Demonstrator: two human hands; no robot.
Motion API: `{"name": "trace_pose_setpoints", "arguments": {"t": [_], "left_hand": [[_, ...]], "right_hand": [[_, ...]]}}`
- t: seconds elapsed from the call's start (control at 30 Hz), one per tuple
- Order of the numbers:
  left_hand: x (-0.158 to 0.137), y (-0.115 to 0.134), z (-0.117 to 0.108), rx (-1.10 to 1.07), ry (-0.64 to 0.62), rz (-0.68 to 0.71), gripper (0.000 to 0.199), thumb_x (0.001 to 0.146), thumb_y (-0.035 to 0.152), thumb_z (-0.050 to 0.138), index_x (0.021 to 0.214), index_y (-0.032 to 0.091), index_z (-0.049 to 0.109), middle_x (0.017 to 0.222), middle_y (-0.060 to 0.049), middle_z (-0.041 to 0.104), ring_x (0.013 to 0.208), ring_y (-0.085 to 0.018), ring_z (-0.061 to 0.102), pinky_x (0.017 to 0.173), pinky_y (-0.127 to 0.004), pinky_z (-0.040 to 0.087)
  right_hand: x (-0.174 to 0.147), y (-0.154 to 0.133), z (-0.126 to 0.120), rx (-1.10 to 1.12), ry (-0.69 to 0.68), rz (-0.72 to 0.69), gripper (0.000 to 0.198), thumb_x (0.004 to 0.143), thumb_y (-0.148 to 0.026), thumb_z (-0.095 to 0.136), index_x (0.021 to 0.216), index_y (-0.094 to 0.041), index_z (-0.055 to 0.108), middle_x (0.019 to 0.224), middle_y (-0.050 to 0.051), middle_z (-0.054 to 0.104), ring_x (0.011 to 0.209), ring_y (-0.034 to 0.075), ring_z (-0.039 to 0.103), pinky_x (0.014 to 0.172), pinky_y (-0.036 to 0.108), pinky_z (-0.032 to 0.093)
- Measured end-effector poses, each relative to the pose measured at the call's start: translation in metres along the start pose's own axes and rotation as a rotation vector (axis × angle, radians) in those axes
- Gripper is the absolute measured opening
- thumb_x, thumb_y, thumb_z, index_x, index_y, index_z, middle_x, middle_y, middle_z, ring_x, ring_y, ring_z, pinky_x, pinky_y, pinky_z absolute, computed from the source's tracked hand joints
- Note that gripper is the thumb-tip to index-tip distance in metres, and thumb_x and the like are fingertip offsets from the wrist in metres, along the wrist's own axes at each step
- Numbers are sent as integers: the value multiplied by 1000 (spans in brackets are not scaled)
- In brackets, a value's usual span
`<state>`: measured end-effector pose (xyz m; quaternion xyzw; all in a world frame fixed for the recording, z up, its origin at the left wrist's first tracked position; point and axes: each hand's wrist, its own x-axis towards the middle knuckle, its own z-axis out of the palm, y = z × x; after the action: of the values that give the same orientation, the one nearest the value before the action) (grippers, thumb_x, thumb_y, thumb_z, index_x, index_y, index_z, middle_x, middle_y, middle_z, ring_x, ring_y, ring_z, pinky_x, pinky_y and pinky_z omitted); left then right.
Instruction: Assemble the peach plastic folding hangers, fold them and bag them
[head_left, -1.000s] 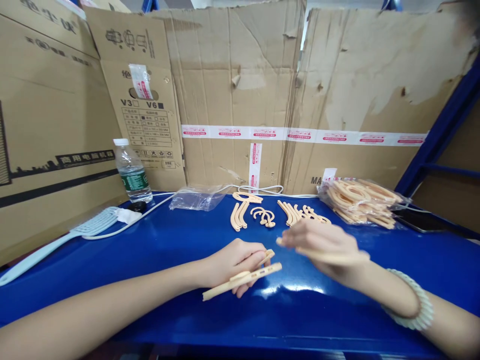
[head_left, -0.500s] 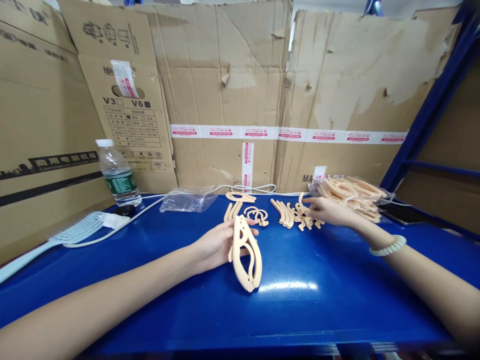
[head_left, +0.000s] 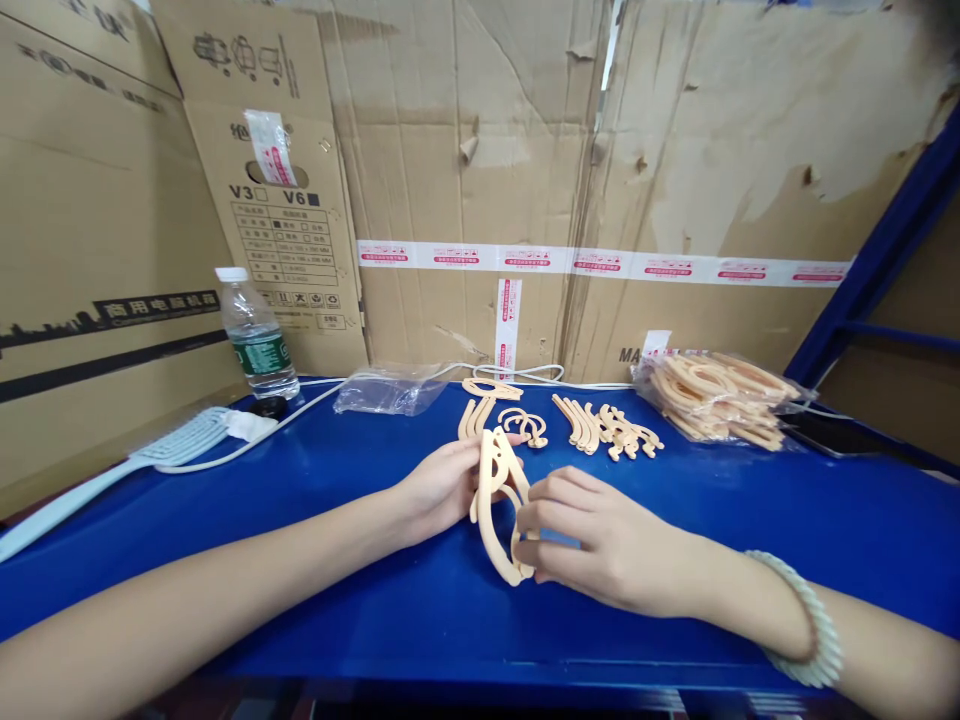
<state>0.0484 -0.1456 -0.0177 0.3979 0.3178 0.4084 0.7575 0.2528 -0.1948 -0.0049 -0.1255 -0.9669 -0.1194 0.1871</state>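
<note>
Far to the left of the left hand, a pale blue comb-like tool (head_left: pixel 112 470) lies flat on the blue table (head_left: pixel 675 600), its head touching a small white plug (head_left: pixel 251 425) from which a white cable (head_left: pixel 315 398) runs back along the cardboard wall (head_left: pixel 480 180). Behind that stands an upright water bottle (head_left: pixel 257 335) with a green label, just in front of a printed carton (head_left: pixel 281 200). Nearer the hands, behind and left of them, a crumpled clear plastic bag (head_left: pixel 386 390) lies against the wall.

The left hand (head_left: pixel 439 485) rests on the table with its fingers curled around the upper end of a beige folding plastic hanger (head_left: pixel 499 500), thumb on top. The hanger stands on edge, tilted, between the two hands, its lower curved end touching the tabletop. The right hand (head_left: pixel 600 540) meets it from the other side: its fingers pinch the hanger's lower loop, knuckles bent, wrist lying on the table with a pale bead bracelet (head_left: pixel 814 625) on it.

Just behind the hands, loose beige parts lie in small groups: curved arms (head_left: pixel 471 415), a few hooks (head_left: pixel 525 425), and a larger row of arms and hooks (head_left: pixel 604 430) behind the right hand. Nothing lies between the hands and these parts. Farther right and back, well apart from the right hand, a clear bag full of beige hanger parts (head_left: pixel 716 395) sits by the wall, with a dark flat phone (head_left: pixel 832 435) beside it and a blue shelf post (head_left: pixel 885 240) rising behind.
</note>
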Motion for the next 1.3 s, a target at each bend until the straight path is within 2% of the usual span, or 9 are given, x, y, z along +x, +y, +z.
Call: {"name": "trace_pose_setpoints", "arguments": {"t": [0.1, 0.2, 0.3, 0.4, 0.6, 0.8, 0.97, 1.1, 1.3], "left_hand": [[0, -2, -1, -7, 3, 13, 26, 97, 29, 48, 93, 12, 68, 81, -8, 68, 73, -16, 65, 74, -28, 54], [-4, -6, 0, 54, -48, 29, 20, 89, 30, 64, 91, 10, 67, 87, -10, 70, 82, -20, 67, 81, -31, 54], [-11, -12, 2, 227, -96, 84, 30, 81, 32, 74, 98, 9, 66, 90, -12, 72, 79, -23, 70, 80, -36, 55], [-15, -15, 3, 362, -85, 119, 43, 81, 48, 71, 98, 10, 63, 93, -13, 72, 77, -25, 72, 80, -41, 57], [-15, -13, 2, 400, -92, 89, 49, 81, 56, 67, 98, 10, 62, 87, -16, 74, 79, -26, 73, 79, -37, 56], [-16, -7, 4, 361, -75, 34, 38, 87, 49, 62, 91, 11, 61, 85, -15, 74, 76, -24, 73, 76, -35, 56], [-13, -2, 2, 240, 54, -30, 28, 96, 35, 52, 83, 12, 59, 72, -12, 73, 64, -17, 71, 64, -24, 54], [-12, -1, 1, 233, 23, -13, 28, 97, 36, 51, 83, 12, 58, 72, -12, 73, 69, -20, 73, 67, -26, 55], [-13, -4, 0, 237, -30, 3, 31, 91, 42, 59, 88, 11, 60, 72, -12, 73, 71, -23, 74, 70, -30, 56]], "right_hand": [[-1, -1, 13, -75, 18, 0, 16, 99, -15, 45, 100, -16, 62, 102, 6, 65, 96, 19, 53, 86, 35, 42], [-5, 7, 20, -150, 84, 56, 17, 100, -17, 45, 92, -16, 60, 98, 6, 65, 93, 20, 53, 85, 36, 41], [-6, 9, 23, -235, 72, 127, 20, 100, -17, 42, 89, -16, 60, 96, 8, 63, 92, 22, 53, 86, 38, 41], [-7, 7, 24, -328, 11, 183, 25, 99, -15, 38, 87, -16, 59, 88, 8, 61, 83, 22, 53, 90, 42, 39], [-9, 6, 25, -346, -16, 224, 31, 97, -7, 33, 78, -16, 56, 67, 2, 56, 62, 17, 49, 91, 41, 35], [-9, 6, 20, -237, 39, 184, 33, 101, -13, 30, 79, -15, 55, 71, 2, 56, 65, 16, 47, 84, 35, 33], [-11, 13, 12, -275, 121, 104, 32, 102, -13, 30, 79, -16, 53, 68, 1, 58, 64, 16, 47, 79, 33, 33], [-21, 37, 5, -193, 221, 239, 15, 101, -15, 38, 99, -16, 53, 82, 4, 65, 73, 16, 56, 84, 36, 34], [-36, 83, 13, -176, 97, 376, 26, 96, -8, 36, 99, -18, 60, 95, 9, 68, 99, 23, 60, 105, 58, 24]]}}
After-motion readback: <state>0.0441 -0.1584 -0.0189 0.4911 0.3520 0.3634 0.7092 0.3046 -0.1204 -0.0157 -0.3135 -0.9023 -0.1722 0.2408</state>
